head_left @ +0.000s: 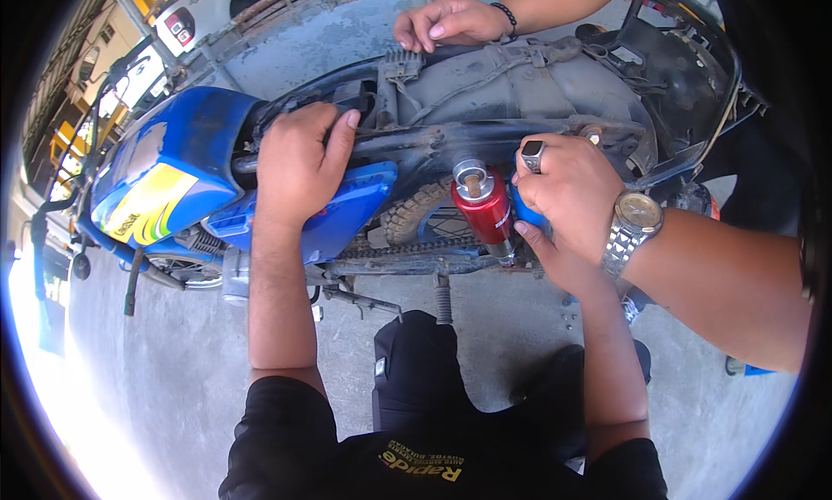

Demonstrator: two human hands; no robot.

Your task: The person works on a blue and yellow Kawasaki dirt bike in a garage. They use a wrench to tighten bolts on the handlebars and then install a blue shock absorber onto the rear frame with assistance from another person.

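A motorcycle with a blue tank and bare frame stands crosswise before me. My left hand is curled over the frame rail behind the tank, thumb lifted apart. A red shock absorber with a metal eye at its top stands upright by the rear wheel. My right hand is beside it, partly under another person's hand with a ring and a watch. That hand grips a blue rounded part. My right thumb touches near the blue part; my other fingers are mostly hidden.
A second hand with a beaded bracelet reaches in from the far side, near a finned black part. A blue side panel hangs below the frame. The footpeg juts toward my knees. A white vehicle is behind.
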